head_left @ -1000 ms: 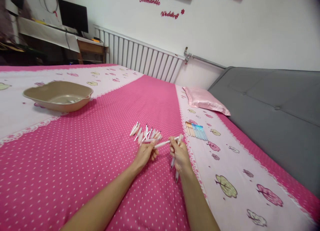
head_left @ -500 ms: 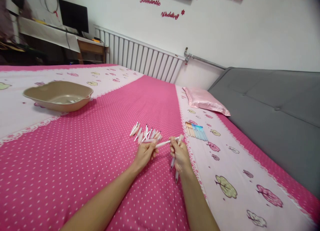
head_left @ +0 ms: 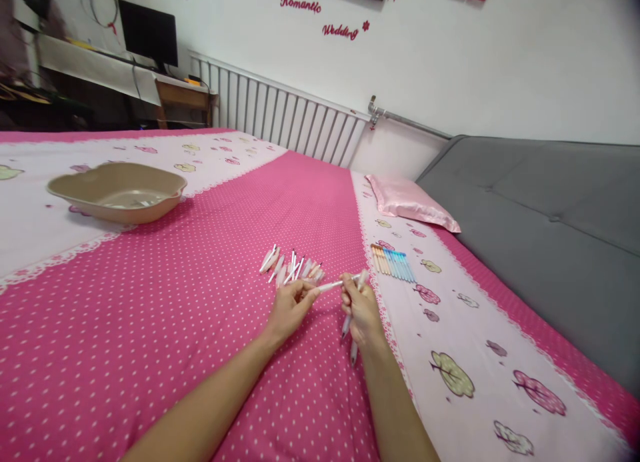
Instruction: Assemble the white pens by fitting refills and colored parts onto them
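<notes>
My left hand (head_left: 291, 310) is closed, pinching the left end of a slim white pen (head_left: 329, 287) between thumb and fingers. The pen's other end reaches into my right hand (head_left: 361, 310), which is closed around it and more pens. Two pale pens (head_left: 354, 353) stick out below my right fist with their dark tips down, and a whitish end shows above it. Just beyond my left hand lies a loose pile of pens and thin white sticks (head_left: 293, 267), partly covered by the fingers.
A tidy row of orange-to-blue pens (head_left: 393, 262) lies to the right on the bedspread (head_left: 210, 315). At the left stands a beige basin (head_left: 117, 209) with small pale pieces inside. A pink pillow (head_left: 413, 205) rests by the grey headboard (head_left: 540, 195).
My left fingers have shifted their grip and now press with the thumb at the end of the white pen. The right hand has barely moved.
</notes>
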The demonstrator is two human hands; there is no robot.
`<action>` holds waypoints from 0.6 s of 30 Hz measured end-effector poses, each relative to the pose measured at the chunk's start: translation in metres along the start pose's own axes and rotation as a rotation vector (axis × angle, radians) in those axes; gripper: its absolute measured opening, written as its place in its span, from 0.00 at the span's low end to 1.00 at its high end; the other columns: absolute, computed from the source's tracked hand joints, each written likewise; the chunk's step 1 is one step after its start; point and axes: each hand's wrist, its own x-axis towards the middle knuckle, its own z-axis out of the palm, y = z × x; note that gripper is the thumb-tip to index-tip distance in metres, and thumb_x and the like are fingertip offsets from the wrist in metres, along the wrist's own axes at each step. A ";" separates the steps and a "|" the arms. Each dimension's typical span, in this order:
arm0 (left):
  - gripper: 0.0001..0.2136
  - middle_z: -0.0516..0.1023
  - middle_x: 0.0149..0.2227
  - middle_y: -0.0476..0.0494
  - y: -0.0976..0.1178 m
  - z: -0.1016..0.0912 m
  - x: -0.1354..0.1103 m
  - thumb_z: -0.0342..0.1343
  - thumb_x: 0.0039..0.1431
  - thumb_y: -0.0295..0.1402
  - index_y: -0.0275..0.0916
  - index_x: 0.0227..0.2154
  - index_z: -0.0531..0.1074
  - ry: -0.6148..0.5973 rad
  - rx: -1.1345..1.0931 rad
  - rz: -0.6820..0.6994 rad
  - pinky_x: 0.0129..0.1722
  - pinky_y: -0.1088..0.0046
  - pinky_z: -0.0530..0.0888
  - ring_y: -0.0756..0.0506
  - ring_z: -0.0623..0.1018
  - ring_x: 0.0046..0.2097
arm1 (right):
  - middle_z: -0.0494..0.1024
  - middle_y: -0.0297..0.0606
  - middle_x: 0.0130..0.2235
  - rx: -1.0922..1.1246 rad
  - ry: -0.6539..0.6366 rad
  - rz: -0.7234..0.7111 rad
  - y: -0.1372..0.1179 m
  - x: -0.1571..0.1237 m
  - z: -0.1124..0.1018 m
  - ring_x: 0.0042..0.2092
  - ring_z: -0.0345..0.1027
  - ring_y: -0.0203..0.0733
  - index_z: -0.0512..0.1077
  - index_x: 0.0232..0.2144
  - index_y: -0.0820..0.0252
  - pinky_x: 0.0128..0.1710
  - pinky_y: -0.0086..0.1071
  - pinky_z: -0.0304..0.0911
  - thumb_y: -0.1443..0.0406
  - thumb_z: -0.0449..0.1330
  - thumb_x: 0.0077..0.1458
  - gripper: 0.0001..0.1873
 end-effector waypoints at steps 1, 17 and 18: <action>0.13 0.67 0.20 0.52 0.000 -0.001 0.000 0.55 0.51 0.41 0.34 0.26 0.71 -0.007 0.018 0.001 0.22 0.79 0.60 0.54 0.64 0.22 | 0.58 0.21 0.14 -0.002 -0.002 -0.005 0.000 0.000 0.000 0.15 0.44 0.23 0.64 0.23 0.62 0.12 0.18 0.39 0.53 0.66 0.38 0.21; 0.17 0.72 0.27 0.48 0.003 0.001 -0.001 0.61 0.43 0.39 0.35 0.36 0.71 -0.009 -0.036 -0.044 0.23 0.78 0.64 0.52 0.68 0.25 | 0.58 0.21 0.14 0.000 0.001 0.009 -0.002 -0.002 0.002 0.15 0.44 0.24 0.63 0.23 0.61 0.12 0.19 0.39 0.53 0.66 0.37 0.20; 0.16 0.73 0.28 0.47 0.004 0.001 -0.001 0.61 0.42 0.38 0.35 0.35 0.71 -0.007 -0.036 -0.026 0.25 0.78 0.65 0.51 0.69 0.26 | 0.58 0.21 0.14 0.002 0.002 0.008 -0.002 -0.001 0.002 0.15 0.44 0.24 0.63 0.23 0.61 0.12 0.19 0.39 0.53 0.66 0.37 0.20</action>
